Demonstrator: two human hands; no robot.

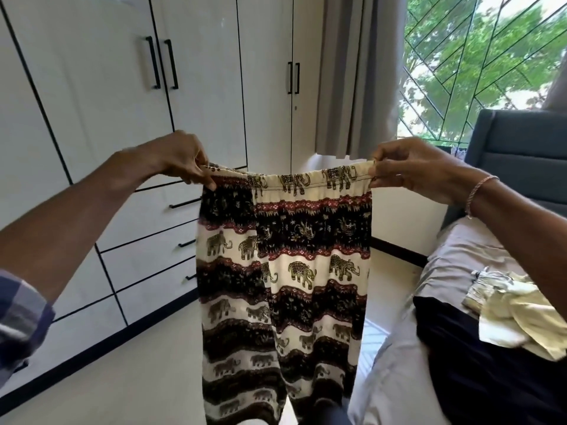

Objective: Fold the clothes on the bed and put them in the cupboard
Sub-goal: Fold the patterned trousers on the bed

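From nine to eleven o'clock stands the white cupboard (92, 87), doors closed, and at ten o'clock your left hand (181, 157) pinches one end of the waistband of the elephant-print trousers (285, 271). They hang in the air from the centre down to six o'clock, and your right hand (411, 170) pinches the other end at two o'clock. At four o'clock the bed (395, 363) carries a dark garment (475, 372) with a pale garment (518, 320) partly over it.

Pale-sheeted bed (460, 250): dark navy garment (475, 378) spread on it, cream garment (515, 314) partly overlapping navy one.
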